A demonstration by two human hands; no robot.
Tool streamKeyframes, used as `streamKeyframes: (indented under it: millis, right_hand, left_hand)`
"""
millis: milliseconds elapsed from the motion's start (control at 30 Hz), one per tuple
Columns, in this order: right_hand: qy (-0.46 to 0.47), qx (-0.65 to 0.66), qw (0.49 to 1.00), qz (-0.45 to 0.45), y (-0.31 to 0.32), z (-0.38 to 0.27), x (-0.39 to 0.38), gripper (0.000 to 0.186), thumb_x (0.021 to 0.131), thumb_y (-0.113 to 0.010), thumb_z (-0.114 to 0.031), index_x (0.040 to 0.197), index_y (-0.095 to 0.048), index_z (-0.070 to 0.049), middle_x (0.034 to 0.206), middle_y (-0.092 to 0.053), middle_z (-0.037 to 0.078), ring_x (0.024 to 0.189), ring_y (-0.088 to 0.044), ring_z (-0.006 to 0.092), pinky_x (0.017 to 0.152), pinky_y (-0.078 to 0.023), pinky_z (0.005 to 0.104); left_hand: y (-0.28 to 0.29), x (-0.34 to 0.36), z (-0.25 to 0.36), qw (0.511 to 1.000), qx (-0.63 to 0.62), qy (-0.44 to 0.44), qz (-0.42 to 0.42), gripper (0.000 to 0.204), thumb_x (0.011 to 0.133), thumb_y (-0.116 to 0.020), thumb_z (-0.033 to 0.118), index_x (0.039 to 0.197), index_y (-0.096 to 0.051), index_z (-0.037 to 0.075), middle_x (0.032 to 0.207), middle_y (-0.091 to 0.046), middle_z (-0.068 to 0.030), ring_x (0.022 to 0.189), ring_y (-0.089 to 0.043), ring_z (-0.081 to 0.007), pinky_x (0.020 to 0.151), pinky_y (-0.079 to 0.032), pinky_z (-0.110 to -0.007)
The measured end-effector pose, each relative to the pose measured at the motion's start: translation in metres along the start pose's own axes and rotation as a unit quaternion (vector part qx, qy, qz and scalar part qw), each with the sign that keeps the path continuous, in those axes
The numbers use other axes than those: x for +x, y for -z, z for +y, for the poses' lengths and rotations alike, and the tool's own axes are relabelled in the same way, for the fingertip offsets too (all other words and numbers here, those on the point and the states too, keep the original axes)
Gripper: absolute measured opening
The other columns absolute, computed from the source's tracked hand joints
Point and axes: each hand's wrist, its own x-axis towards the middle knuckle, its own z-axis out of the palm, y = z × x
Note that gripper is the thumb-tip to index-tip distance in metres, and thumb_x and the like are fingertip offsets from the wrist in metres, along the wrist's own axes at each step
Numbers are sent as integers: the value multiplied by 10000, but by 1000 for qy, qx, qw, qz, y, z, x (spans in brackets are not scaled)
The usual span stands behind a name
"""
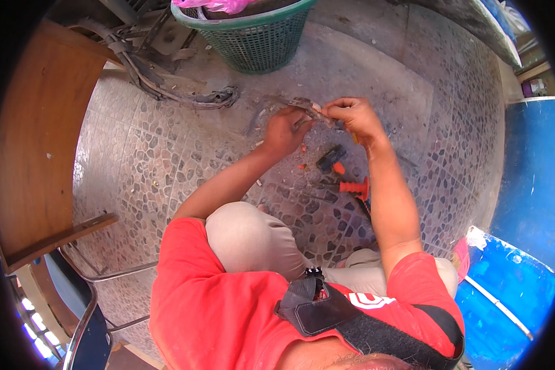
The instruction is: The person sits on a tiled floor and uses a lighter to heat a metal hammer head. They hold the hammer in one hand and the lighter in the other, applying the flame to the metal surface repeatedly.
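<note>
My left hand (283,131) is closed on a dirty grey-brown piece (302,103), ragged and longish; its exact kind cannot be made out. At the right end of that piece, the fingertips of my right hand (356,118) pinch together by a small pale-pink bit (316,107). Both hands are held in front of me, low over the floor. Just below them lies a hammer (331,158) with a dark head and some orange on it. Nearer to me is a chisel with a red-orange guarded grip (354,187), its dark shaft pointing left.
A green mesh basket (253,43) with a pink plastic bag (219,5) stands ahead. Bundled old cables (157,89) lie at the far left. Brown wooden furniture (49,135) and a metal-framed chair (86,308) flank my left; blue panels (530,166) flank my right. Small debris dots the pebble-patterned floor (160,160).
</note>
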Motion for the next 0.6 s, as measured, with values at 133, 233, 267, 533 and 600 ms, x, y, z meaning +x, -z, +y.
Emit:
streamKeyframes:
  millis: [133,233,267,533,600]
  right_hand:
    - [-120,64,990,-44,4,-2,1,226,836,-755,-177,1010,-733,-34,882,-710,41,703,-624,89,489,-368,221]
    - [-137,97,984,-67,2,2,2,240,851,-744,-190,1038,-718,-41,892,-706,47,681,-613,91,461,-352,213]
    - [-139,104,982,-68,0,3,2,239,857,-736,-194,1039,-716,-41,890,-708,51,675,-612,97,454,-351,212]
    - [-147,27,986,-77,1,2,8,259,830,-739,-221,1006,-715,-33,879,-724,51,644,-612,94,473,-352,238]
    - [-115,22,991,-65,-8,-6,6,273,836,-740,-214,1031,-716,-24,871,-722,52,645,-606,91,474,-353,237]
  left_hand:
    - [-2,-1,4,1000,-16,8,17,224,808,-800,132,1006,-740,44,957,-717,-133,781,-684,-272,669,-522,-349]
    - [-4,-3,1,1000,-3,10,16,206,814,-797,130,996,-747,48,954,-724,-133,797,-693,-271,674,-523,-353]
    - [-4,-3,1,1000,-18,4,22,204,816,-795,128,999,-749,51,960,-726,-132,804,-695,-268,677,-524,-352]
    - [2,-6,19,999,-32,-7,0,183,813,-763,104,995,-753,90,982,-730,-109,893,-693,-306,766,-541,-372]
    - [0,-7,6,999,-49,14,15,178,837,-758,81,1014,-753,59,937,-736,-102,773,-700,-222,665,-542,-336]
